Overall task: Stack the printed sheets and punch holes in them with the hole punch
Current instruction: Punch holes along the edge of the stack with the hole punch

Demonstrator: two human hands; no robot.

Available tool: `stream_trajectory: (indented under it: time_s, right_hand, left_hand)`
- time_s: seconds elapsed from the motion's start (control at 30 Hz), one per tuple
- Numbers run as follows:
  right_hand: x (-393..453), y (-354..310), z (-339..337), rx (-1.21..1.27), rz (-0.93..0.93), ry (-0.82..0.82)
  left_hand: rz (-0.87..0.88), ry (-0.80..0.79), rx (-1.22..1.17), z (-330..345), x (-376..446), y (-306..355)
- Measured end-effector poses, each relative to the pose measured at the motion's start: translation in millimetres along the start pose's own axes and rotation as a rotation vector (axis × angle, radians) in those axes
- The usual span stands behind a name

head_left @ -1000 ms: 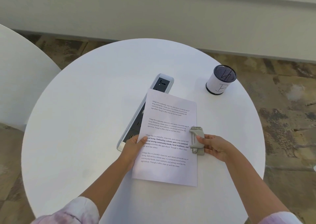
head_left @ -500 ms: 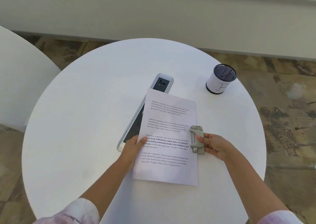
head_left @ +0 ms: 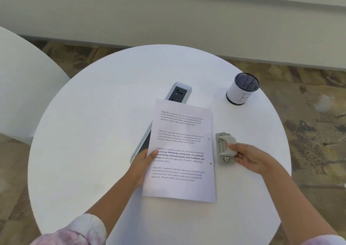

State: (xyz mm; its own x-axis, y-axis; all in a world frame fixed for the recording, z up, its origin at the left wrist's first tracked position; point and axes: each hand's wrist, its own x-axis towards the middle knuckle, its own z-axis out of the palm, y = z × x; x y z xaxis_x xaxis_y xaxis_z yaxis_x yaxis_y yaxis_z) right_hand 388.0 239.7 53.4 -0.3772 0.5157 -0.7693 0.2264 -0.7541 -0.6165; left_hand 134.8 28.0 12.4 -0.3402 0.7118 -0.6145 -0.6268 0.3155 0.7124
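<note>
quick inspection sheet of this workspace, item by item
surface: round white table, bare apart from a few items
job's things: printed sheets lie stacked flat, two punched holes near their right edge; grey hole punch sits just right of the stack, clear of the paper
clutter: mesh pen cup at the far right; grey power strip partly under the sheets
hands: left hand pins the stack's left edge; right hand holds the punch
cables: nothing seen
surroundings: second white table to the left, mottled brown floor, pale wall behind
</note>
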Motion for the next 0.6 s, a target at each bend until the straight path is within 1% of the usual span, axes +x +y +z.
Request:
stream_trajectory:
  time_s: [0.13, 0.23, 0.37, 0.47, 0.6]
  right_hand:
    - [-3.3, -11.2, -11.4, -0.016, -0.08, 0.091]
    - [0.1, -17.8, -22.9, -0.05, -0.15, 0.194]
    - [10.9, -22.3, -45.4, -0.04, -0.226, 0.317]
    - [22.3, -22.1, -62.1, -0.037, -0.286, 0.439]
    - [35.8, -19.5, -77.0, -0.063, -0.324, 0.567]
  left_hand:
    - [0.006, 0.007, 0.003, 2.0, -0.5, 0.8]
    - [0.005, 0.013, 0.004, 2.2, -2.4, 2.0]
    - [0.008, 0.022, -0.003, 0.9, -4.2, 1.0]
    - [0.007, 0.035, 0.005, 0.1, -3.6, 0.4]
    - [-0.002, 0.053, 0.012, -0.3, -1.5, -0.7]
